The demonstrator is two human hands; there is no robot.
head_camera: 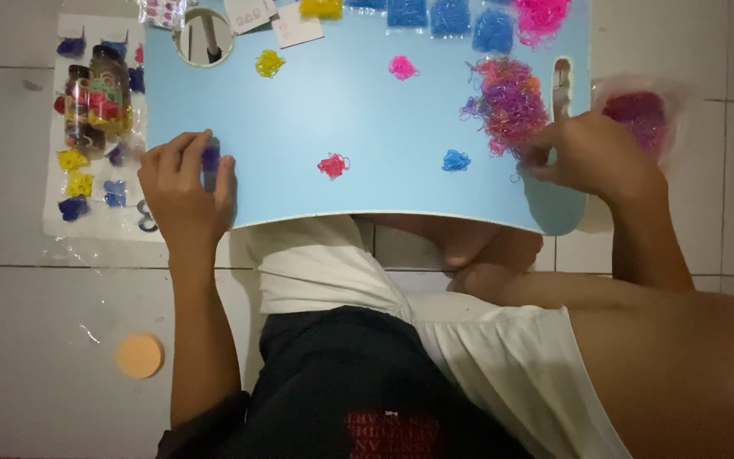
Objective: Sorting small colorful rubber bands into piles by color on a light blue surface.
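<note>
Here: one pale blue desk (341, 110) over tiled floor. Mixed pile of purple and pink rubber bands (510, 104), far right, just left of and beyond the right hand (588, 157), whose fingers are curled and pinch at the pile's near edge. Left hand (182, 183), near left desk edge, loosely closed around a small purple clump (211, 156). Small sorted clumps, red (332, 165) and blue (455, 160), lie between the hands.

band pile (510, 104) on tray (333, 110) right | jars (95, 98) left of tray
</note>
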